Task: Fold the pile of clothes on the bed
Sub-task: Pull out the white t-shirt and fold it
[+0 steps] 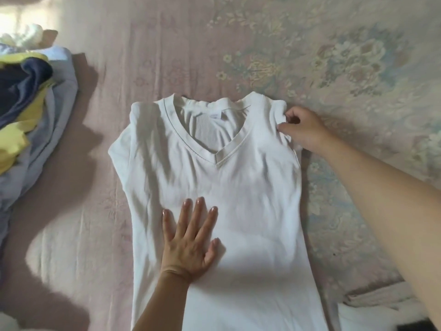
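Head view. White V-neck cotton top [229, 187] spread flat, front side up, on a pink quilted bedspread with a pale floral pattern [334, 56]; neckline toward the far side of the bed, hem running out of the lower edge of the picture. Both sleeves appear tucked in along the sides of the garment, so the outline is narrow.

Left hand [191, 242]: palm down on the lower chest of the white top, fingers [199, 211] straight and slightly fanned, thumb set apart to the right. The whole hand lies flat against the cloth; nothing is gripped.

Right hand [303, 130]: at the right shoulder of the white top, fingers curled inward. Thumb and forefinger tips [282, 126] pinch a small fold of fabric at the shoulder edge, which puckers under the grip. The bare forearm crosses the floral part of the bedspread from the lower right.

Heap of unfolded clothes in navy, yellow and light blue-grey [28, 103]: at the left edge of the bed, well apart from the white top, with further pale items behind it, too bright to make out.

Folded white cloth [372, 316]: partly visible at the lower right corner, beneath the right forearm.
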Motion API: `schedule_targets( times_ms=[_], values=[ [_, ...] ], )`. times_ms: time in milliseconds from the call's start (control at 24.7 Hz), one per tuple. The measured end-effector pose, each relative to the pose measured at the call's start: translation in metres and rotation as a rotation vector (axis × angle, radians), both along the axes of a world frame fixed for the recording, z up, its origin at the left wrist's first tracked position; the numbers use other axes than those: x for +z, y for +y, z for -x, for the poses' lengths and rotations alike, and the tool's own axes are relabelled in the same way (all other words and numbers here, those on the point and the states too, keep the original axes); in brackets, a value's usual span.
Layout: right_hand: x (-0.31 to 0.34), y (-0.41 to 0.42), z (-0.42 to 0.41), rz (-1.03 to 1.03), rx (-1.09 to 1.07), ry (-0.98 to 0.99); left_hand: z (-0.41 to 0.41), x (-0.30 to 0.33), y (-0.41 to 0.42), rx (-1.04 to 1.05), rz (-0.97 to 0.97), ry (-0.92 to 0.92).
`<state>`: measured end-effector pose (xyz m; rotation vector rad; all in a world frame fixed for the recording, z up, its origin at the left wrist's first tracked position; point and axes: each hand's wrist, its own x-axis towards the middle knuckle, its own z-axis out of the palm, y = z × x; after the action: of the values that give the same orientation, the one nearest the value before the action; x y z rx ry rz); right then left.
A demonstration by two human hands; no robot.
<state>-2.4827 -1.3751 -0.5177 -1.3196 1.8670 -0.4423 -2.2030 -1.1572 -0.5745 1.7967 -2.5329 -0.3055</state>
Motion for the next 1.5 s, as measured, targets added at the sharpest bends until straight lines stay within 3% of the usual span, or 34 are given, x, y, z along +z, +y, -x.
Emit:
schedule_targets(
  times_ms=[81, 162, 284, 324, 405, 486, 567, 608, 851, 972, 1054, 1094, 1337, 1418, 1499],
  values=[
    [0.017, 0.009, -0.013, 0.030, 0.037, -0.149, -0.001, 0.000, -0.002, 0.005, 0.005, -0.014],
    [0.031, 0.029, -0.033, 0.059, 0.204, -0.214, -0.001, -0.001, -0.001, 0.000, 0.013, -0.018],
    [0.035, 0.084, -0.059, 0.263, 0.590, -0.075, 0.000, -0.001, 0.001, 0.004, 0.014, -0.005],
    [0.032, 0.099, -0.064, 0.371, 0.601, -0.010, 0.000, 0.000, 0.000, 0.006, 0.017, -0.005],
    [0.026, 0.110, -0.062, 0.434, 0.394, 0.087, -0.001, 0.000, -0.001, 0.008, 0.002, 0.002],
    [0.019, 0.102, -0.061, 0.162, 0.216, 0.211, -0.002, -0.001, -0.001, 0.009, -0.009, 0.005],
    [0.013, 0.096, -0.060, -0.116, 0.217, 0.436, -0.002, 0.001, 0.000, 0.001, -0.019, 0.008],
    [0.010, 0.092, -0.059, -0.163, 0.207, 0.458, -0.002, 0.002, 0.000, 0.002, -0.024, 0.016],
    [0.015, 0.068, -0.025, -0.098, 0.002, -0.103, -0.004, 0.001, 0.001, 0.006, 0.015, -0.011],
    [0.004, 0.074, 0.018, 0.104, -0.515, -0.153, -0.005, -0.002, 0.000, 0.004, 0.062, -0.034],
    [-0.011, 0.093, 0.048, 0.067, -0.778, -0.093, -0.004, -0.002, 0.002, 0.010, 0.080, -0.043],
    [-0.019, 0.103, 0.056, 0.015, -0.828, -0.161, -0.005, -0.002, 0.003, 0.012, 0.080, -0.052],
    [0.001, 0.099, 0.066, -0.080, -0.962, -0.697, 0.004, 0.004, 0.006, -0.010, 0.053, -0.148],
    [0.018, 0.094, 0.048, 0.053, -0.867, -0.663, 0.009, 0.019, 0.005, -0.032, 0.047, -0.171],
    [0.039, 0.087, 0.010, 0.163, -0.598, -0.560, 0.016, 0.035, 0.000, -0.024, 0.060, -0.075]
  ],
)
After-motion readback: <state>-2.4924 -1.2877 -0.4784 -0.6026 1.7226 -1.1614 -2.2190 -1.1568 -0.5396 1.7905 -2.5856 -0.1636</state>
